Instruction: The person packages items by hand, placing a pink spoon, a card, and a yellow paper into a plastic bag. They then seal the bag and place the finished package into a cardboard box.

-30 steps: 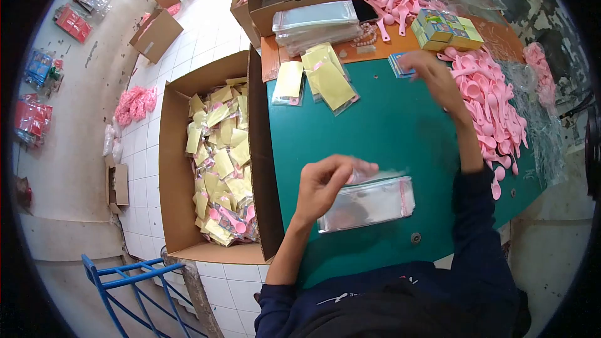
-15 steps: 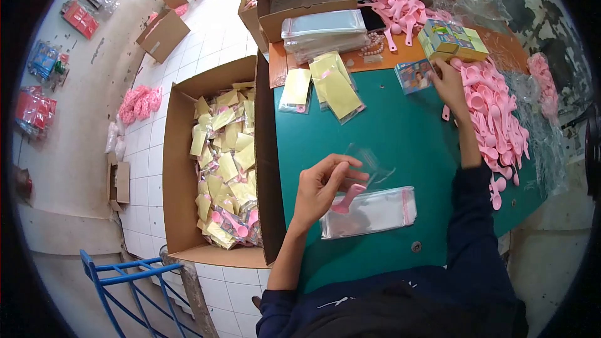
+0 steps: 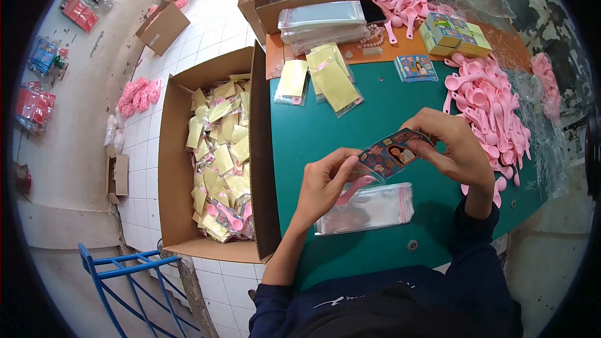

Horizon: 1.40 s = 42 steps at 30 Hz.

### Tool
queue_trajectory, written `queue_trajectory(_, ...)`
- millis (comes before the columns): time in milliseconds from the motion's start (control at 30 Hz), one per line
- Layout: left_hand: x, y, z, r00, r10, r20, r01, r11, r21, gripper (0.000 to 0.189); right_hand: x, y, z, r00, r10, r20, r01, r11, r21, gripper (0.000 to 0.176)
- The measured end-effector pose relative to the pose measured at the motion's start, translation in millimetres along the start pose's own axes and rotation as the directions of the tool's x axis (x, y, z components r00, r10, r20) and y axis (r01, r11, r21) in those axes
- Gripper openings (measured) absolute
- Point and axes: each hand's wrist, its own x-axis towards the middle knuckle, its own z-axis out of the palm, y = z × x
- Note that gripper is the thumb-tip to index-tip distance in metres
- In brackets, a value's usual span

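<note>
Left hand [image 3: 325,180] closed on a pink spoon [image 3: 355,189] and, apparently, clear film [image 3: 375,177]; right hand [image 3: 456,151] gripping the printed card [image 3: 389,155], held between both (depth inside the film cannot be told); judged sound practice: card square, film mouth spread, spoon clear of the edge; bag stack [image 3: 372,209] just below; card stack [image 3: 416,67] and spoon pile [image 3: 488,103] beyond.

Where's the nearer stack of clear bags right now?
The bag stack lies right of centre in the head view, on the green table just below the held card.
</note>
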Motion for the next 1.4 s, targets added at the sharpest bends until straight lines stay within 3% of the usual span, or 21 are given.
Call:
queue_trajectory(100, -2.1, 1.8, -1.1, 0.999, -0.012, 0.038, 0.007, 0.991, 0.137, 0.023, -1.2, 2.6, 3.6, 0.999, -0.033, 0.042, 0.034, 0.999, -0.02, 0.016)
queue_trajectory(167, -3.9, 6.9, -0.6, 0.999, -0.013, 0.044, 0.001, 0.964, 0.265, 0.022, -0.7, -0.7, 1.3, 0.998, 0.019, 0.062, -0.022, 0.999, 0.042, 0.014)
queue_trajectory(267, -6.0, 14.4, 4.0, 1.0, -0.029, 0.011, 0.028, 0.999, 0.034, 0.022, -0.8, -2.7, 1.4, 0.992, 0.124, 0.033, -0.127, 0.982, 0.142, 0.011)
queue_trajectory(300, -6.3, 14.9, 4.4, 1.0, -0.016, 0.013, 0.016, 0.998, 0.06, 0.021, -0.9, -3.2, 1.5, 0.986, 0.163, 0.016, -0.163, 0.971, 0.175, 0.01)
queue_trajectory(500, -8.7, 18.3, 6.8, 0.993, 0.108, 0.052, -0.118, 0.958, 0.261, 0.019, -0.4, 4.2, 17.7, 0.974, -0.116, 0.194, 0.118, 0.993, 0.004, 0.016)
queue_trajectory(633, -9.2, 21.0, 8.8, 0.995, 0.093, 0.033, -0.098, 0.958, 0.27, 0.028, -5.2, -3.8, 22.9, 0.972, 0.006, 0.233, 0.029, 0.989, -0.148, 0.021)
queue_trajectory(733, -10.2, 21.2, 12.1, 0.998, 0.06, 0.029, -0.065, 0.963, 0.262, 0.038, -3.3, 3.8, 29.0, 0.942, -0.084, 0.324, 0.139, 0.979, -0.148, 0.018)
queue_trajectory(833, -9.3, 17.7, 5.6, 0.996, 0.034, 0.084, -0.058, 0.95, 0.306, 0.049, 3.2, 21.1, 34.0, 0.919, -0.146, 0.365, 0.137, 0.989, 0.048, 0.014)
queue_trajectory(867, -9.1, 14.2, 0.5, 0.994, 0.023, 0.105, -0.056, 0.945, 0.323, 0.053, 6.1, 21.6, 31.8, 0.946, -0.093, 0.312, 0.071, 0.994, 0.082, 0.011)
queue_trajectory(967, -4.5, -4.3, -31.7, 0.975, 0.02, 0.22, -0.066, 0.977, 0.205, 0.062, 14.0, 28.2, 24.9, 0.977, 0.07, 0.199, -0.115, 0.968, 0.223, 0.008)
queue_trajectory(1000, -0.8, -15.8, -41.5, 0.968, 0.043, 0.245, -0.057, 0.997, 0.05, 0.066, 14.4, 37.0, 22.4, 0.975, 0.116, 0.192, -0.168, 0.944, 0.284, 0.009)
queue_trajectory(1067, -3.4, -22.5, -45.4, 0.989, 0.063, 0.137, -0.045, 0.99, -0.132, 0.057, 17.2, 40.3, 19.2, 0.965, 0.181, 0.19, -0.24, 0.901, 0.362, 0.017)
queue_trajectory(1133, -2.6, -19.4, -45.1, 0.999, 0.034, 0.04, -0.021, 0.956, -0.292, 0.051, 19.1, 50.8, 22.4, 0.961, 0.098, 0.257, -0.2, 0.89, 0.41, 0.018)
queue_trajectory(1167, -2.3, -18.6, -44.1, 1.0, 0.018, 0.014, -0.013, 0.962, -0.273, 0.05, 20.7, 51.6, 22.7, 0.956, 0.055, 0.287, -0.181, 0.883, 0.433, 0.018)
queue_trajectory(1200, -2.6, -18.4, -42.5, 1.0, 0.002, -0.012, -0.005, 0.967, -0.255, 0.049, 21.1, 40.7, 21.5, 0.929, 0.171, 0.328, -0.327, 0.795, 0.511, 0.02)
queue_trajectory(1300, -1.8, -17.0, -38.2, 1.0, -0.02, -0.024, 0.014, 0.972, -0.235, 0.047, 21.6, 43.2, 25.8, 0.876, 0.311, 0.369, -0.477, 0.68, 0.557, 0.019)
queue_trajectory(1400, -2.4, -17.3, -35.4, 0.999, -0.033, 0.021, 0.037, 0.97, -0.242, 0.048, 20.9, 66.0, 34.4, 0.938, 0.213, 0.272, -0.332, 0.773, 0.54, 0.017)
